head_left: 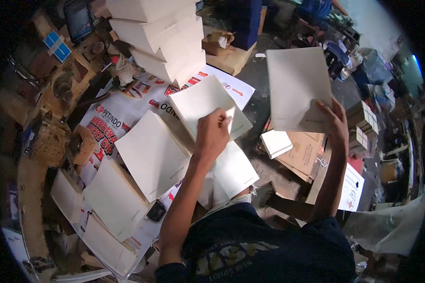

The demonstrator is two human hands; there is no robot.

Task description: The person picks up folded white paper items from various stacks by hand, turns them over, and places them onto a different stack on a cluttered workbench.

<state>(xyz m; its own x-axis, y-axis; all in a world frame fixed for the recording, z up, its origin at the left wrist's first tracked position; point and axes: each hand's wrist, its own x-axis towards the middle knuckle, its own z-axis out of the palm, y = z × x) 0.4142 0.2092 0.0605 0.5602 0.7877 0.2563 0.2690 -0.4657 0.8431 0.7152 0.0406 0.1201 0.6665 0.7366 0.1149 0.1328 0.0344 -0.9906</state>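
My left hand (212,134) is closed over the lower right part of a white paper stack (203,101), pinching a small curled piece of white paper (230,115) by its edge. On the right, my right hand (334,118) grips a white booklet (298,85) at its lower right corner and holds it up flat. Its thickness cannot be made out. Just below my left hand, another white booklet (238,170) lies across my lap. Left of my left forearm rests a further white paper stack (151,153).
More white stacks (115,198) lie at the lower left on a printed banner (127,111). Tall white blocks of paper (160,37) are piled at the back. A small white pad (276,143) sits on a cardboard box (300,153) at right. Bundled stacks (362,120) stand farther right.
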